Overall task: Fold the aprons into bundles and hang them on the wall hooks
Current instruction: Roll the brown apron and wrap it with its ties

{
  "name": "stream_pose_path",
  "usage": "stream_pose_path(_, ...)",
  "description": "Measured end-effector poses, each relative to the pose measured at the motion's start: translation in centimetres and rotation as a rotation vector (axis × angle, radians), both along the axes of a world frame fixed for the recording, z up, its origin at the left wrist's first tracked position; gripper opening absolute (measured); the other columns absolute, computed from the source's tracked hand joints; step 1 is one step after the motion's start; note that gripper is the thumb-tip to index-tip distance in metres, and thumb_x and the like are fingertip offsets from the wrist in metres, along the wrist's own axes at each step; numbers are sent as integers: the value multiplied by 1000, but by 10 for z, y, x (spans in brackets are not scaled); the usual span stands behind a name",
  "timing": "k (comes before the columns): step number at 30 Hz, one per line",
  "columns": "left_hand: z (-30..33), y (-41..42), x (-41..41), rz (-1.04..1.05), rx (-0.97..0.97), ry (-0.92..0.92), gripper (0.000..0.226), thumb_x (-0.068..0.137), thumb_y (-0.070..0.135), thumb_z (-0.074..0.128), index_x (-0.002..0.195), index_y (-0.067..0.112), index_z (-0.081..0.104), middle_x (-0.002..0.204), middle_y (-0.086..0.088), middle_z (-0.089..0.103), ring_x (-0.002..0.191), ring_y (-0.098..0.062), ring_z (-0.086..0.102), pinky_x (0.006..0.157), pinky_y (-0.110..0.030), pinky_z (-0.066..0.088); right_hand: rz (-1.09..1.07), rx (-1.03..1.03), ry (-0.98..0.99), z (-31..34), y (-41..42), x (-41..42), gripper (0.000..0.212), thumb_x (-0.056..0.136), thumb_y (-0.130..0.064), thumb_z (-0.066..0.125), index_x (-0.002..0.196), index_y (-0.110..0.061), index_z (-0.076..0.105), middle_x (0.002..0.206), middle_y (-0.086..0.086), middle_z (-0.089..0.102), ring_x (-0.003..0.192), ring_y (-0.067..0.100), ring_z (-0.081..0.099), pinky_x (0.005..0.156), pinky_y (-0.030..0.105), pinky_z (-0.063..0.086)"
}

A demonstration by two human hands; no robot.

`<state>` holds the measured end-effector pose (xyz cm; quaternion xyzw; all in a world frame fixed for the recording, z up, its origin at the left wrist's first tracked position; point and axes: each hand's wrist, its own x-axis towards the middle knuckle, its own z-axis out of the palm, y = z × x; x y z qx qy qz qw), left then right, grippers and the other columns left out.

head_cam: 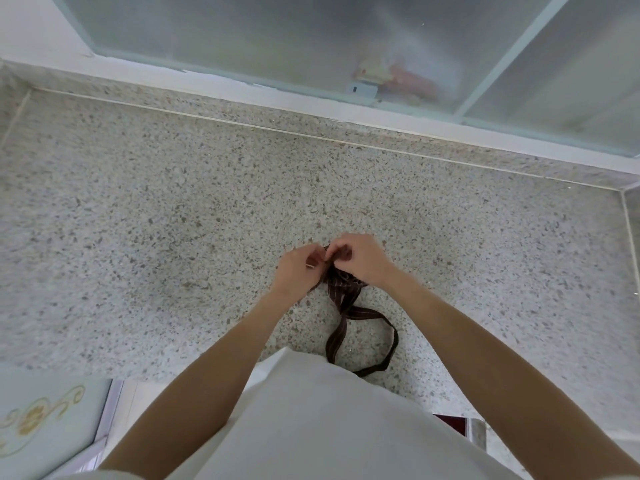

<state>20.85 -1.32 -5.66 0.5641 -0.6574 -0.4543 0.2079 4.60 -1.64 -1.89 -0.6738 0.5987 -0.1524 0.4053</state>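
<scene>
A dark brown striped apron [341,287] lies bunched into a small bundle on the speckled stone counter [156,209]. Its strap [367,341] trails toward me in a loop near the counter's front edge. My left hand [299,271] and my right hand [360,258] meet over the top of the bundle, fingers curled and pinching the fabric. Most of the bundle is hidden under the two hands. No wall hooks are in view.
A frosted sliding window [277,46] with a white frame runs along the back of the counter. A raised stone lip [628,237] borders the counter at right. A pale cabinet door with gold ornament [41,417] sits at lower left.
</scene>
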Motion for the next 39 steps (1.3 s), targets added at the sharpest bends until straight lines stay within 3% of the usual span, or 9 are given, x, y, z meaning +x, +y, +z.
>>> stream_pose_path(6, 3, 4, 5, 121, 109, 160, 5, 84, 16, 68, 87, 19, 70, 82, 7, 70, 77, -2, 64, 73, -11, 49, -52, -51, -27, -3, 7, -3, 24, 82, -9, 70, 105, -13, 64, 82, -3, 66, 71, 0, 60, 72, 9, 47)
stream_pose_path(13, 9, 3, 2, 181, 116, 135, 9, 81, 24, 72, 88, 19, 74, 78, 10, 70, 72, 5, 63, 63, -5, 45, -7, -206, 78, -5, 8, -1, 5, 83, -10, 66, 85, -5, 67, 77, -5, 64, 67, 12, 57, 63, 24, 46)
stream_pose_path(17, 9, 1, 1, 166, 95, 76, 11, 83, 18, 68, 92, 17, 74, 81, 7, 70, 74, -3, 65, 64, -7, 47, 25, -154, 37, -2, 12, -2, 20, 85, -24, 67, 103, -14, 69, 92, -1, 69, 79, 9, 60, 75, 18, 47)
stream_pose_path(20, 15, 1, -2, 121, 62, 89, 10, 80, 21, 73, 89, 16, 75, 76, 7, 70, 66, 8, 61, 62, -3, 44, -72, -117, -96, -1, 11, -1, 14, 91, -20, 61, 96, -12, 71, 83, -5, 69, 72, 1, 59, 71, 16, 47)
stream_pose_path(23, 15, 0, 1, 116, 129, 146, 12, 84, 24, 68, 93, 19, 74, 82, 4, 72, 70, 5, 62, 66, -9, 48, -205, 5, -174, -2, 10, -7, 13, 91, -17, 60, 94, -12, 72, 80, -4, 69, 65, 5, 61, 70, 21, 52)
stream_pose_path(26, 15, -2, 5, 123, 251, 220, 14, 87, 31, 63, 95, 22, 72, 84, 8, 71, 73, 4, 63, 69, -12, 47, -192, 52, -175, -2, 10, -12, 9, 88, -18, 65, 92, -14, 72, 77, 0, 70, 65, 9, 63, 72, 22, 52)
stream_pose_path(32, 16, -1, 1, 72, 208, 141, 10, 82, 25, 71, 88, 17, 70, 82, 6, 71, 70, 8, 63, 65, -4, 45, -178, 102, -160, -1, 5, -11, 13, 90, -19, 61, 94, -12, 71, 73, -1, 68, 62, 6, 61, 67, 17, 51)
stream_pose_path(36, 17, 0, 4, -84, 112, 113, 8, 81, 18, 72, 84, 11, 71, 91, -2, 72, 80, -5, 66, 74, -10, 49, -223, 161, -156, 0, 0, -13, 14, 90, -17, 61, 95, -11, 72, 80, 1, 71, 59, 0, 61, 64, 10, 48)
stream_pose_path(39, 13, 0, 1, -176, -19, 32, 9, 78, 20, 74, 83, 13, 73, 92, 0, 69, 80, -15, 65, 79, -30, 54, -222, 226, -169, 2, -4, -12, 14, 89, -15, 62, 95, -7, 71, 83, 3, 71, 61, 1, 64, 68, 13, 51)
